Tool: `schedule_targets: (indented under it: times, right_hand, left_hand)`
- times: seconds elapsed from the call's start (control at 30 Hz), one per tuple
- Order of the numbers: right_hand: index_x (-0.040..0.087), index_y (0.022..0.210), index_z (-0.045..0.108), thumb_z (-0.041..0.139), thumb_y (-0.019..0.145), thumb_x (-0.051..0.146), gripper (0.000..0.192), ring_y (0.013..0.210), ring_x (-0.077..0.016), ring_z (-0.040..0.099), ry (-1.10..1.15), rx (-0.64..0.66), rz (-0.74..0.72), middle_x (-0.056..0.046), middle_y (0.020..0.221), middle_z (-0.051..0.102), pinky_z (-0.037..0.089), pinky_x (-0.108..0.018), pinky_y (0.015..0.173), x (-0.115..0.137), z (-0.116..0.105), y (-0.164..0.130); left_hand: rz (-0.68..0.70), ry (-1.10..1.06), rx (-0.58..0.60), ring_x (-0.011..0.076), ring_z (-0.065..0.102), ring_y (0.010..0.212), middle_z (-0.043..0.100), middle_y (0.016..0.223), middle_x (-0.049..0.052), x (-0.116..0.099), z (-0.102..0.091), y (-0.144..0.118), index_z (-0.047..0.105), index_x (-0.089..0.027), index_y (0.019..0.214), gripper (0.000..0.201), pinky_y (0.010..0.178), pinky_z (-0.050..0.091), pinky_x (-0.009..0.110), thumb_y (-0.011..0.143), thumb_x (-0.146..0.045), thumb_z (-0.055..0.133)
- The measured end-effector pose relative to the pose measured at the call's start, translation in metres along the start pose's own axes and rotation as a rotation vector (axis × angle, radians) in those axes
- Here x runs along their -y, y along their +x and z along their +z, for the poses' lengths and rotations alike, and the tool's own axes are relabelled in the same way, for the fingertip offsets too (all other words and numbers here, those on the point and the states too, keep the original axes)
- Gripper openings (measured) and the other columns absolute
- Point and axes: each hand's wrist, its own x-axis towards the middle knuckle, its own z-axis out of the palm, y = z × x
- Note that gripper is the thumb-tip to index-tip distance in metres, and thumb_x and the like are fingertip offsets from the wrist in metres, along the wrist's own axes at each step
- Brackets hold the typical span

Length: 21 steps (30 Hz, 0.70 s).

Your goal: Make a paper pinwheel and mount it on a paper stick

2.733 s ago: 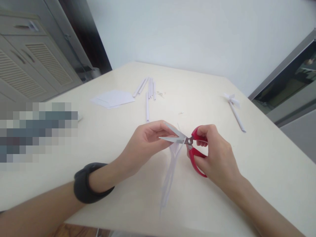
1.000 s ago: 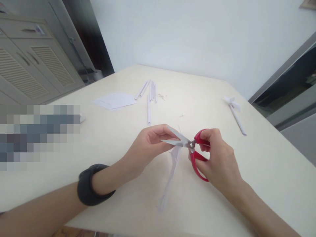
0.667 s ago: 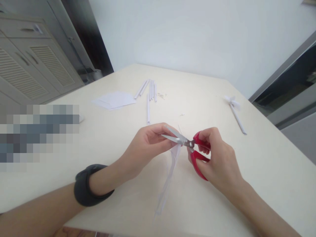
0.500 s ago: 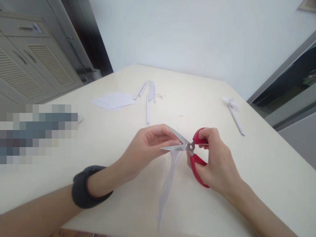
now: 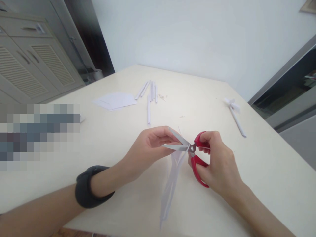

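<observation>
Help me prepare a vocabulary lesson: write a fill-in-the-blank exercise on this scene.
1. The right hand grips scissors with ____ handles.
2. A black band circles the person's ____ wrist.
3. In the picture, the rolled tubes lie to the ____ of the flat sheets.

Missing words: red; left; right.

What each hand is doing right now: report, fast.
Left hand: closed, pinching white paper at the fingertips.
Right hand: closed on red-handled scissors, which stand open.

hanging paper (image 5: pixel 172 174): blurred | scraps (image 5: pixel 161 97): too small to tell | cabinet (image 5: pixel 32 65): cut off left
</observation>
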Motion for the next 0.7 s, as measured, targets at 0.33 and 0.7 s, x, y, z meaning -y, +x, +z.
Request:
schedule_targets:
  times: [0.33,0.7]
  right_hand:
    - [0.023,0.093,0.038,0.058,0.060,0.008,0.042,0.073,-0.0145,0.058,-0.001,0.006,-0.003,0.000,0.087,0.058,0.052,-0.027,0.063,0.0022,-0.0004,-0.0012]
    - [0.023,0.090,0.039,0.058,0.062,0.012,0.036,0.066,-0.0156,0.060,-0.072,-0.029,0.020,-0.002,0.085,0.060,0.050,-0.027,0.055,0.0027,-0.0003,0.0002]
  left_hand:
    - [-0.023,0.004,-0.022,0.0136,0.063,0.080,0.069,0.082,0.000,-0.0003,0.0013,-0.0013,0.064,-0.018,0.076,0.003,0.071,0.047,0.022,0.076,-0.016,0.066]
    - [-0.023,0.015,-0.036,0.0127,0.062,0.081,0.069,0.085,0.000,0.0005,0.0012,-0.0010,0.064,-0.019,0.077,0.005,0.071,0.047,0.020,0.075,-0.014,0.067]
